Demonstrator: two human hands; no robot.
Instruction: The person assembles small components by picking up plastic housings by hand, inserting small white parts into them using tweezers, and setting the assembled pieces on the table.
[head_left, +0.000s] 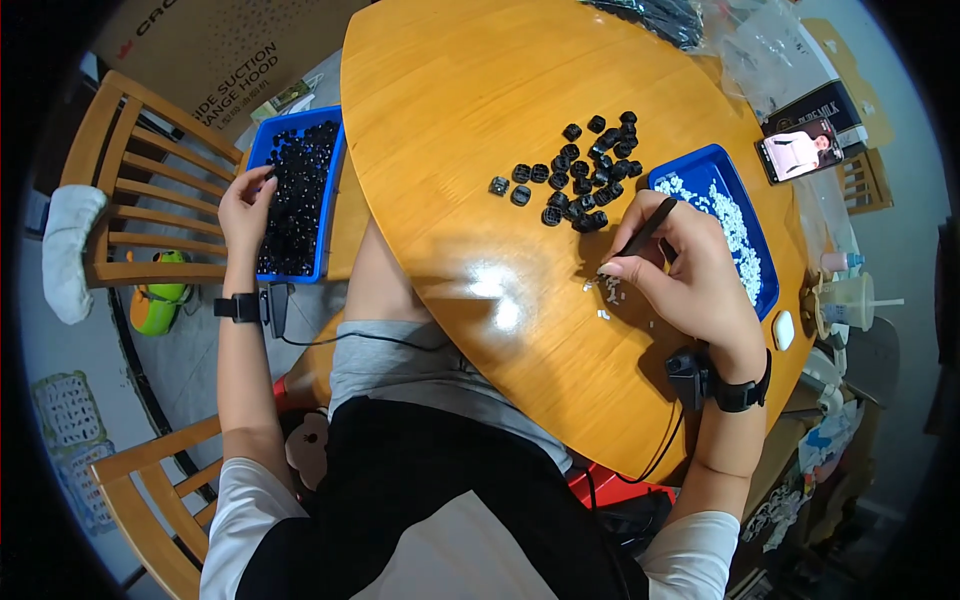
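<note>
At the left, my left hand (246, 208) is at the edge of a blue bin (325, 225) full of small black plastic parts (295, 200). Its thumb and forefinger are pinched together; whatever lies between them blends into the dark parts. My right hand (690, 265) rests over the table and grips a slim black pen-shaped tool (648, 228), its lower end hidden by the thumb. Small white pieces (612, 290) lie scattered beneath that hand. Just beyond it sits a loose cluster of black square parts (590, 180).
A blue tray (765, 255) of small white pieces stands right of my right hand. Farther right are a propped phone (800, 152), a white case (783, 330) and a cup with a straw (848, 302). A wooden chair (160, 190) stands left; cables run from both wrists.
</note>
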